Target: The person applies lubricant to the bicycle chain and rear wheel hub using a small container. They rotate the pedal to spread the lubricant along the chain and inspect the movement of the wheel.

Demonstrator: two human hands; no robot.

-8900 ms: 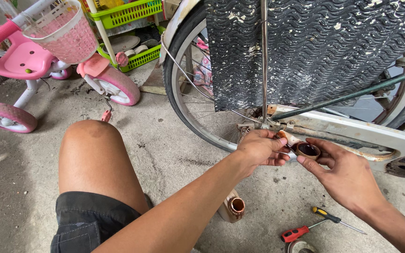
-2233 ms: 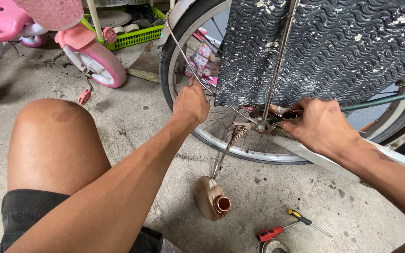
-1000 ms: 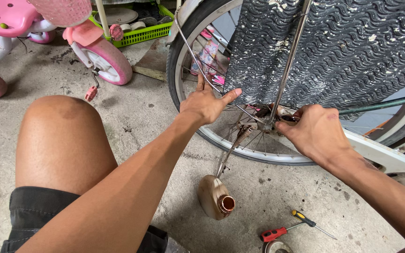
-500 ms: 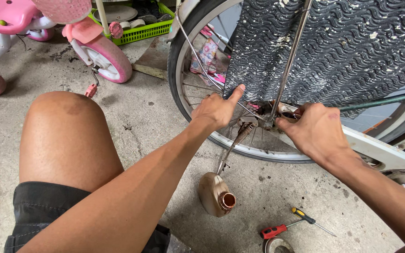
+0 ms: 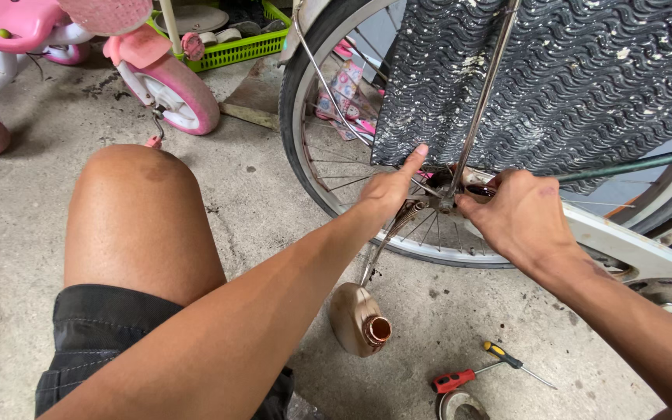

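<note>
Nearest you, your bare knee point(image 5: 138, 210) rises at the left, and on the concrete floor point(image 5: 33, 233) below your arms lies one grimy bottle point(image 5: 355, 319) on its side, open mouth toward you. Just right of it lie two screwdrivers, one with a red handle point(image 5: 453, 381) and one with a black-and-yellow handle point(image 5: 503, 355).

Further out, your left hand point(image 5: 389, 189) reaches to the hub point(image 5: 439, 194) of one large bicycle wheel point(image 5: 305, 155), its index finger stretched up along the spokes and the other fingers loosely curled, gripping nothing that shows. Your right hand point(image 5: 519, 214) is at the hub from the other side, fingers bent around a small dark round part point(image 5: 477, 190); whether it is pinched tight cannot be told. One dark wavy mat point(image 5: 585, 78) hangs over the wheel.

Farthest back stand one pink child's tricycle point(image 5: 157, 70), two of its wheels in sight, and one green basket point(image 5: 235, 50).
</note>
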